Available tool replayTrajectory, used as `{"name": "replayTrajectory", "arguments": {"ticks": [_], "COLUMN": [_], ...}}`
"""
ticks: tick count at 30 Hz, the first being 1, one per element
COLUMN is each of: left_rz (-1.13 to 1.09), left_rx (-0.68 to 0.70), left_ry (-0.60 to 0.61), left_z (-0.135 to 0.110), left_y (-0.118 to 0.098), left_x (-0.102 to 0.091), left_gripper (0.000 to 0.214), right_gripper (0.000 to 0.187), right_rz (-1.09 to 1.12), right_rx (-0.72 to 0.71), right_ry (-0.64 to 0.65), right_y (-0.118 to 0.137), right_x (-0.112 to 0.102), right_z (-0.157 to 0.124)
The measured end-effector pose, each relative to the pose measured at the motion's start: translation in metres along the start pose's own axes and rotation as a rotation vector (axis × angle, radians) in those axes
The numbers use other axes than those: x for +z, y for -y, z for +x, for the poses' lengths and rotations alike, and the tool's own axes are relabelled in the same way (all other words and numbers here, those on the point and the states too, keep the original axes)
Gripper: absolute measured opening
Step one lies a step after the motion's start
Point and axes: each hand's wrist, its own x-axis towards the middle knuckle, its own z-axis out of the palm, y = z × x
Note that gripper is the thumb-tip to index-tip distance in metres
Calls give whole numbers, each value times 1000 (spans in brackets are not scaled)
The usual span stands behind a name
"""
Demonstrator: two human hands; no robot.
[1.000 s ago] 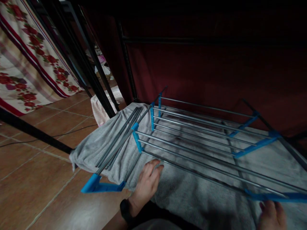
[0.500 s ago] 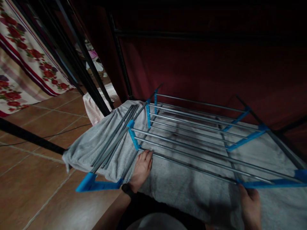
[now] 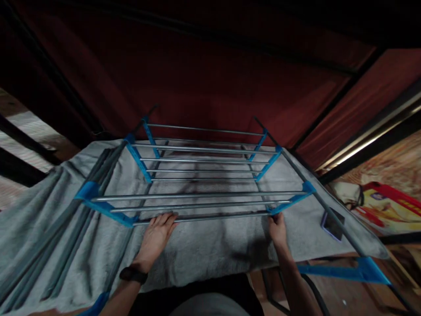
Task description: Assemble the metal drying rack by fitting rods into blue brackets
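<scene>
Rack point(image 3: 204, 196): it lies on the grey cloth point(image 3: 223, 250), spread across the middle of our view, its rows of bars running side to side.
Front bar point(image 3: 217, 217): a second ago our left hand is just short of it; now that hand lies on it. We judge that the front section is now handled from both ends.
Left hand point(image 3: 158, 230): fingers side by side, bent over the bar close to the left bracket point(image 3: 112, 213); whether the thumb closes beneath, we cannot tell.
Right hand point(image 3: 278, 228): fingers curled up at the lower end of the right bracket point(image 3: 289, 203), which it meets now after being below it a second ago; we cannot tell if it pinches the bracket or only rests there.
Tubes point(image 3: 76, 239): they lie in a slanting bundle on the cloth, beside the left rail.
Phone point(image 3: 333, 224): it comes into view as we turn right, lying on the cloth partly under the right rail.
Pack point(image 3: 388, 206): red and yellow, newly in sight beyond the cloth's right edge.
Curtain point(image 3: 204, 87): dark red, it hangs behind everything.
</scene>
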Motion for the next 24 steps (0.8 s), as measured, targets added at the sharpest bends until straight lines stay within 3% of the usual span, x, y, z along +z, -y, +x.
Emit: {"name": "replayTrajectory", "arguments": {"ticks": [7,13,18,20,24], "left_rz": [-31,-40,-66,-85,-124], "left_rx": [2,-4,25,54,183], "left_ry": [68,54,-118,-200,-251], "left_z": [5,6,2,-1,-6], "left_y": [3,2,-9,-17,-39], "left_x": [8,7,7,6,-8], "left_gripper": [35,39,39,38,38], "right_gripper": [40,45,44,50,61], "right_rz": [-53,-41,68,116,204], "right_rx": [44,101,107,104,40], "right_ry": [-49,-105,-74,-96,-182], "right_y": [6,12,21,28,58], "right_x": [8,17,12,7,-8], "right_z": [-4,-3,0,-1,-1]}}
